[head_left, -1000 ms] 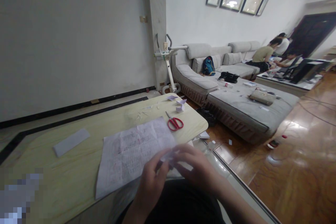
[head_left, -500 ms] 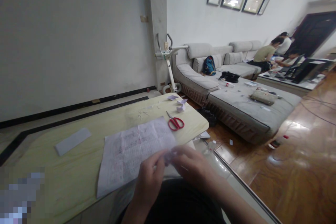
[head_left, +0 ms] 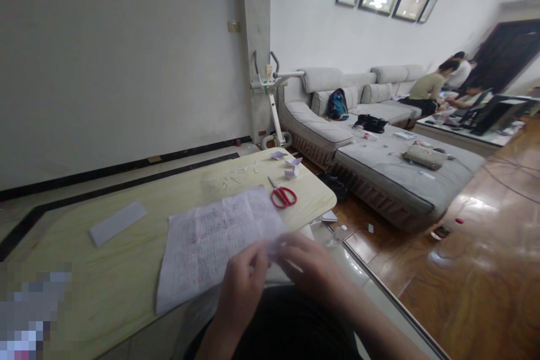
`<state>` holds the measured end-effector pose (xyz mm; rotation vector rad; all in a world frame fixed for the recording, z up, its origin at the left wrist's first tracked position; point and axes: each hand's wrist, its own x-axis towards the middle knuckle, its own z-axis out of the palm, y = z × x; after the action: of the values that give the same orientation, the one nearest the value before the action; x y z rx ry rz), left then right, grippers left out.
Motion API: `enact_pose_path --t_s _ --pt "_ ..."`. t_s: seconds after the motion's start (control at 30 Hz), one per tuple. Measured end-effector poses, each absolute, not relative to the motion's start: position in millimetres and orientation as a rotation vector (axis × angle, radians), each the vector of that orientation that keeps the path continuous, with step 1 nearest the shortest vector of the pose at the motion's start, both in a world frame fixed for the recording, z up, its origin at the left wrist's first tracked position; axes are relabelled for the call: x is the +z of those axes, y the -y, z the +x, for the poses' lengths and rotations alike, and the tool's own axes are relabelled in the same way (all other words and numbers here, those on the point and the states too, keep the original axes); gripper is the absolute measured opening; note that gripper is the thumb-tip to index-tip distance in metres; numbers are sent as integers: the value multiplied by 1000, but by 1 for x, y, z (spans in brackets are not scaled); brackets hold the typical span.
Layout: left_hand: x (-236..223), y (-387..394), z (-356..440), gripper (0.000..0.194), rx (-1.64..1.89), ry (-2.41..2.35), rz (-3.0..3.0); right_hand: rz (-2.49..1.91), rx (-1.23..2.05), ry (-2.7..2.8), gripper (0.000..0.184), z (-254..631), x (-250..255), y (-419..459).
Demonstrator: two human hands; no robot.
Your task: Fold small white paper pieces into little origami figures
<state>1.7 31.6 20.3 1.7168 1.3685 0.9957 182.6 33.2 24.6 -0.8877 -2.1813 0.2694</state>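
Observation:
Between my fingertips is a small piece of pale paper [head_left: 275, 248], blurred and partly hidden. My left hand [head_left: 247, 270] pinches it from the left, and my right hand [head_left: 301, 259] grips it from the right. Both hands are over the table's near edge, by the corner of a large creased printed sheet [head_left: 215, 236]. Beyond that sheet lie red-handled scissors [head_left: 283, 197], with their blades apart from the paper. Several small folded paper pieces [head_left: 292, 172] stand near the table's far right corner.
A folded white paper strip [head_left: 118, 223] lies on the left of the yellowish table [head_left: 105, 292]. Thin paper scraps [head_left: 230, 181] are scattered at the back. A grey sofa [head_left: 396, 174] and an exercise machine [head_left: 273, 101] stand beyond. People [head_left: 430, 87] sit farther off.
The view has shifted very slightly. Both hands stay in nearly the same place with the small paper, their fingers moving a little. The scissors and printed sheet have not moved.

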Motion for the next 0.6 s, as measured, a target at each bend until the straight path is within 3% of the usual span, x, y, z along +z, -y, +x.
enact_pose_path --t_s 0.6 --pt "18 -32 -1 34 999 -1287 1635 -875 250 2191 19 185 21 -35"
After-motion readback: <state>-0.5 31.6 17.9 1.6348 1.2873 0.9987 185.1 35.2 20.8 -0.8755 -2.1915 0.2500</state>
